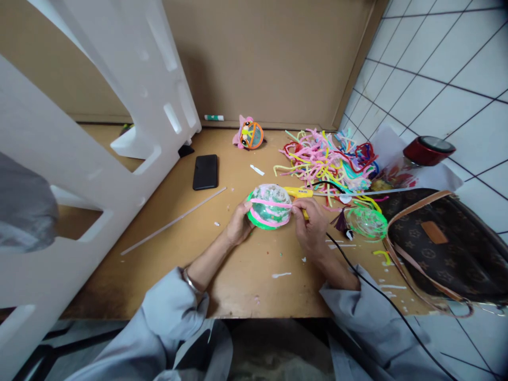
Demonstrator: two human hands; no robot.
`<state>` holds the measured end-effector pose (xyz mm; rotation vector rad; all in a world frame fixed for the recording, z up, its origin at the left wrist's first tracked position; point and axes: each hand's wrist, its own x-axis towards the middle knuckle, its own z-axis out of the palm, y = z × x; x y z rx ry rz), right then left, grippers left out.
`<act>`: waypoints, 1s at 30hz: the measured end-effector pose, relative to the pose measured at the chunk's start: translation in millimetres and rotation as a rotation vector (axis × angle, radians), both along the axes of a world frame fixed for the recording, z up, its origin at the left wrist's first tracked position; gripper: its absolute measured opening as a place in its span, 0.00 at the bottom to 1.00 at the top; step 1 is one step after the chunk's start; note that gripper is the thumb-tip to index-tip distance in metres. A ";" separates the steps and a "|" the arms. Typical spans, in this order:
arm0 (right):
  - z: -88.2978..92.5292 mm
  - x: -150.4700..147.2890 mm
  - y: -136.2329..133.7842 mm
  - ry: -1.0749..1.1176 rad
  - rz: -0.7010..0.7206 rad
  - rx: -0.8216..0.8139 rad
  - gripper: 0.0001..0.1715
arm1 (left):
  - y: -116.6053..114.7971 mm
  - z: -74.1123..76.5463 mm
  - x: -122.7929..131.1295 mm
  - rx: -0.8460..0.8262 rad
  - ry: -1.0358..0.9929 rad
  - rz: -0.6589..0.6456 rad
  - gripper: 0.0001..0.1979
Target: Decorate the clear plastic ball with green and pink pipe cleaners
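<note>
My left hand [238,223] is closed round the left side of a see-through ball [272,205], which has a bright green edge and pink fuzzy strips across it. At the ball's right side, my right hand [311,225] pinches the end of a pink pipe cleaner [273,203] that runs over the upper part of the ball. Just behind my right fingers lies a yellow glue gun [297,192], partly hidden by the hand. Its black cord [359,275] passes beside my right forearm.
Many coloured pipe cleaners [321,159] are heaped at the back right. A finished-looking orange-trimmed ball [252,135], black phone [205,172], thin glue stick [174,219], green-trimmed ball [367,222], brown handbag [456,238] and red-lidded jar [428,151] surround the work. A white plastic panel [146,79] stands left.
</note>
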<state>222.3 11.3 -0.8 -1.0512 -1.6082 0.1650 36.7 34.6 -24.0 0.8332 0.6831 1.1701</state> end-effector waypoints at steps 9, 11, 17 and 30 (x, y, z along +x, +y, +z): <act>3.6 -1.0 -4.7 -0.036 0.015 0.067 0.06 | 0.5 -2.3 1.9 0.064 0.017 0.069 0.34; 3.6 -0.4 -5.6 -0.042 0.035 0.093 0.07 | 1.8 -6.4 0.6 0.106 0.061 0.112 0.34; 0.3 0.0 -5.8 -0.193 0.068 0.174 0.06 | 4.4 -13.3 -8.9 0.303 0.286 0.190 0.35; -2.0 -1.8 -6.2 -0.187 0.087 0.178 0.06 | 7.7 -20.9 -11.6 0.397 0.383 0.136 0.37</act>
